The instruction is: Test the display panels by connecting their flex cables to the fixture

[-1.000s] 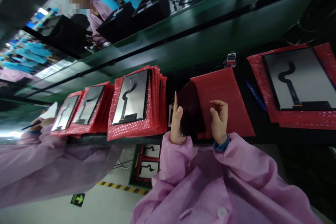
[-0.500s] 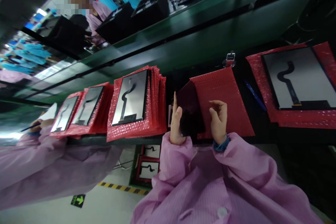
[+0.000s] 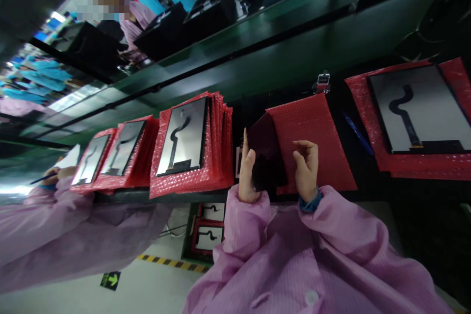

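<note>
A dark screen panel is tilted up along its left side by my left hand, whose thumb and fingers grip that edge. Under and beside the panel lies a red bubble-wrap sleeve. Above the sleeve's lower part hovers my right hand, fingers curled with a gap between them and the thumb, nothing visible between them. To the left stands a stack of red sleeves with a silver-backed screen on top.
A blue pen lies right of the sleeve, and another screen on red wrap beyond it. A metal clip sits behind. At left, a person's hand holds a pen near two smaller stacks.
Both my hands and the panel stay where they were. Across the bench, a co-worker's hands and the dark item there have shifted.
</note>
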A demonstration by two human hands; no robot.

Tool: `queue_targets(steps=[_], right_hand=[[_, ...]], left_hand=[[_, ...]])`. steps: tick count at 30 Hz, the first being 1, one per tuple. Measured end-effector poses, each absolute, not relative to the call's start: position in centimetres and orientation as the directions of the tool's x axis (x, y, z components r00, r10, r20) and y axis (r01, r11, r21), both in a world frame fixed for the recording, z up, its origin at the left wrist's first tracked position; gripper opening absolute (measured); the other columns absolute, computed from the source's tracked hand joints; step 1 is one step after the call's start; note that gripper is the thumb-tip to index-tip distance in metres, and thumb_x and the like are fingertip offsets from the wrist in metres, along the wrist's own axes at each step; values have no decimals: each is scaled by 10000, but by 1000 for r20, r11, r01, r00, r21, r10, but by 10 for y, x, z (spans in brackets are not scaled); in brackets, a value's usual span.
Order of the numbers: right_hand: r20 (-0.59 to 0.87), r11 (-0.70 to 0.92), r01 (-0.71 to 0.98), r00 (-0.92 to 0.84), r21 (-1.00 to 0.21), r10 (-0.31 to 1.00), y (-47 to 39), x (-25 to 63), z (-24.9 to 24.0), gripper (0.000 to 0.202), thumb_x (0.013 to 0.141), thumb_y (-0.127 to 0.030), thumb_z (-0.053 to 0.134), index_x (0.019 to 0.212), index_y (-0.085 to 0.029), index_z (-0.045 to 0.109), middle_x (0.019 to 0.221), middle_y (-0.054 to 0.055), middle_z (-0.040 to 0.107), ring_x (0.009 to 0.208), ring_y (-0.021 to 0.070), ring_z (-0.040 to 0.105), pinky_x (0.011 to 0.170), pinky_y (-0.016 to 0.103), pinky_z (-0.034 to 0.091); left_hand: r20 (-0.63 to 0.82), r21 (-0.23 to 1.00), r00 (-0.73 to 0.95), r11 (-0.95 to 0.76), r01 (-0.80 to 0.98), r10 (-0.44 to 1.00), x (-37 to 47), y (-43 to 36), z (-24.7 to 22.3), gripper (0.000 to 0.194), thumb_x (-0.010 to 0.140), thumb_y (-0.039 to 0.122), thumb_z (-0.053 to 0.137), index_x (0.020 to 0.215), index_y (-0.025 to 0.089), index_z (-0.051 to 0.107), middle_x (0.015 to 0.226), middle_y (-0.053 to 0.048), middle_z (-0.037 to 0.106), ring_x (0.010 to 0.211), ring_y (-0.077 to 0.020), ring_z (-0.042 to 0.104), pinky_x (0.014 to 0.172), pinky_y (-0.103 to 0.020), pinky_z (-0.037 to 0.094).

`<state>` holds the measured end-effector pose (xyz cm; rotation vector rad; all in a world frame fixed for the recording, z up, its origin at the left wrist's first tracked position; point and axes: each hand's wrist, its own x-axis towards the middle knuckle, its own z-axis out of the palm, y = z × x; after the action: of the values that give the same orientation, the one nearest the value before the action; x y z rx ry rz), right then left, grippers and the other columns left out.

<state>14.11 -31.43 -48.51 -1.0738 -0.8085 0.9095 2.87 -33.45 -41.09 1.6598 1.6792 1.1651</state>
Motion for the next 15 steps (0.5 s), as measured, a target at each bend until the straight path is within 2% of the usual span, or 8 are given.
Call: queue_targets(steps=[3, 8, 11, 15], right_hand=[[108, 210, -214, 407, -954, 907, -315, 141, -484, 216, 840, -281, 584, 1052, -237, 586, 1062, 40, 627, 1022, 193, 598, 946, 402, 469], [101, 194, -202, 397, -960, 912, -315, 142, -484, 217, 847, -294, 574, 1057, -236, 580, 1078, 44, 620, 1046, 200, 595, 968, 415, 460], [101, 196, -206, 399, -959, 911, -315, 141, -485, 216, 848, -290, 575, 1057, -236, 582, 1080, 45, 619, 1043, 200, 597, 963, 416, 461], [116, 190, -155, 393, -969, 912, -317, 141, -486, 217, 872, -288, 564, 1081, -235, 583, 1091, 52, 624, 1047, 205, 596, 954, 424, 468]], left_hand=[[199, 845, -135, -100, 526, 971, 29, -334, -410, 668, 1018, 129, 68, 1635, 387, 52, 1551, 55, 499, 1419, -127, 502, 1176, -430, 500], [191, 917, -139, -126, 379, 972, 28, -333, -411, 583, 1063, 275, 18, 1644, 322, -4, 1617, 32, 420, 1417, -146, 512, 1201, -421, 472], [187, 909, -150, -114, 400, 971, 28, -334, -414, 580, 1066, 282, 37, 1641, 335, -22, 1626, 40, 401, 1413, -151, 516, 1202, -439, 473], [173, 885, -168, -78, 458, 971, 29, -335, -414, 600, 1060, 249, 73, 1629, 382, -62, 1594, 59, 445, 1413, -139, 512, 1205, -440, 471]])
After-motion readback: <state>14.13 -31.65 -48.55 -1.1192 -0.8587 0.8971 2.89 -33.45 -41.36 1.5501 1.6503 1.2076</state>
